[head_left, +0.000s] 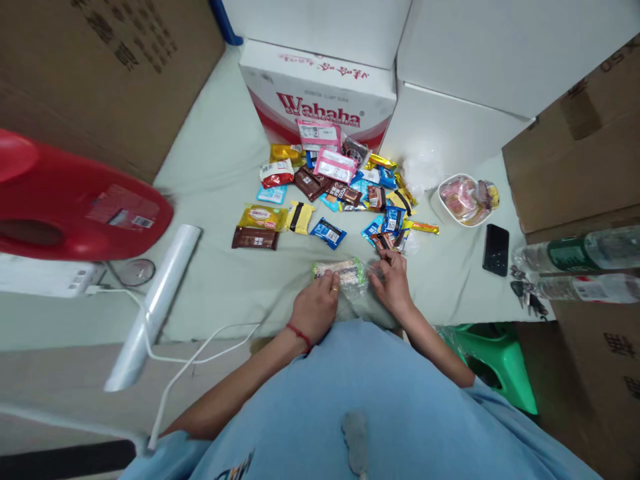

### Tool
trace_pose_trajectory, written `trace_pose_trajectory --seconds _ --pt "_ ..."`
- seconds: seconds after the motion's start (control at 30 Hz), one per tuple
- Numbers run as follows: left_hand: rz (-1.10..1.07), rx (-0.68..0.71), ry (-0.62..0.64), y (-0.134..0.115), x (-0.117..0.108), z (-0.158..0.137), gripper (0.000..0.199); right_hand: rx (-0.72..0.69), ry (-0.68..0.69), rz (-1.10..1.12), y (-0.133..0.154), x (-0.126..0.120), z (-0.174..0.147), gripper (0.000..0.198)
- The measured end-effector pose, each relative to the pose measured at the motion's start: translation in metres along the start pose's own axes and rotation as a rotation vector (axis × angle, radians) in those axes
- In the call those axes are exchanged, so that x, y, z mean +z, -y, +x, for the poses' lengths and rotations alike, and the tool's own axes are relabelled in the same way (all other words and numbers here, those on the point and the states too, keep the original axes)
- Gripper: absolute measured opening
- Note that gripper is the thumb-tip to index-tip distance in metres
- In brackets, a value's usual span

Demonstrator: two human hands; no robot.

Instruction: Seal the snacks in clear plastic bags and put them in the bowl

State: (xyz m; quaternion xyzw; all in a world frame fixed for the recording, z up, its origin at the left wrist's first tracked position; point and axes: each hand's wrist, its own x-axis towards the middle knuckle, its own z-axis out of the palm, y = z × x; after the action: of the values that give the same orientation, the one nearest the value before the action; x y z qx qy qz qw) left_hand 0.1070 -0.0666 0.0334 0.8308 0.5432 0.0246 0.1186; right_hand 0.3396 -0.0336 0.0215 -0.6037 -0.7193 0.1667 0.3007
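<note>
At the table's near edge, my left hand [316, 305] is closed on one end of a snack packet [345, 270] with green ends and a pale, grainy-looking middle. Clear plastic film [354, 289] lies around the packet's right end and below it. To the right, my right hand [394, 283] has thumb and fingers drawn together at the edge of this film. Its fingertips reach close to a small brown wrapped snack [384, 241]. Just beyond the hands lie a blue packet [329, 233], a yellow and black packet [300, 217] and a long brown bar [255, 238].
A pile of wrapped snacks [345, 180] lies before a Wahaba-style printed carton [320, 93]. Right of it are a white tub [453, 215], a phone [497, 250], keys [530, 297] and bottles [575, 257]. Leftward are a plastic roll [160, 293], white cable [200, 360] and red jug [75, 200].
</note>
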Motion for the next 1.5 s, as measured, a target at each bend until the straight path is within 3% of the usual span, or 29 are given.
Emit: trace_pose_trajectory --seconds 0.2,0.43,0.57,0.67,0.77,0.93,1.07,1.2,1.33,1.4,1.5 --pt "0.025 0.077 -0.058 0.004 -0.007 0.000 0.044 0.091 0.230 0.055 0.034 -0.011 0.028 0.013" --pt "-0.017 0.197 -0.210 0.012 -0.001 0.001 0.036 -0.024 0.441 -0.133 0.086 0.032 0.038 0.018" --pt "-0.275 0.194 -0.300 0.027 0.005 -0.004 0.045 -0.091 0.496 -0.241 0.089 0.042 0.021 0.027" --pt "-0.668 0.096 -0.376 0.044 0.006 -0.008 0.053 -0.196 0.506 -0.312 0.090 0.041 0.005 0.034" --pt "-0.992 -0.134 -0.466 0.057 0.008 -0.007 0.045 -0.266 0.518 -0.398 0.094 0.040 0.000 0.051" --pt "-1.137 -0.462 -0.541 0.065 0.014 -0.002 0.025 -0.305 0.620 -0.446 0.097 0.034 0.026 0.021" --pt "-1.165 -0.543 -0.525 0.065 0.012 -0.007 0.023 -0.239 0.602 -0.254 0.093 0.015 0.050 0.012" --pt "-1.400 -0.451 -0.420 0.053 0.002 -0.005 0.052 -0.110 0.549 0.337 0.082 0.000 0.057 0.027" --pt "-1.556 -0.368 -0.190 0.031 -0.006 0.011 0.065 0.237 0.577 0.891 0.070 0.010 0.041 0.047" --pt "-1.520 -0.381 -0.162 0.020 -0.008 0.021 0.067 0.377 0.453 0.930 0.064 0.018 0.026 0.052" --pt "-1.431 -0.331 -0.117 0.006 -0.009 0.033 0.064 0.376 0.287 0.709 0.053 0.023 0.005 0.050"
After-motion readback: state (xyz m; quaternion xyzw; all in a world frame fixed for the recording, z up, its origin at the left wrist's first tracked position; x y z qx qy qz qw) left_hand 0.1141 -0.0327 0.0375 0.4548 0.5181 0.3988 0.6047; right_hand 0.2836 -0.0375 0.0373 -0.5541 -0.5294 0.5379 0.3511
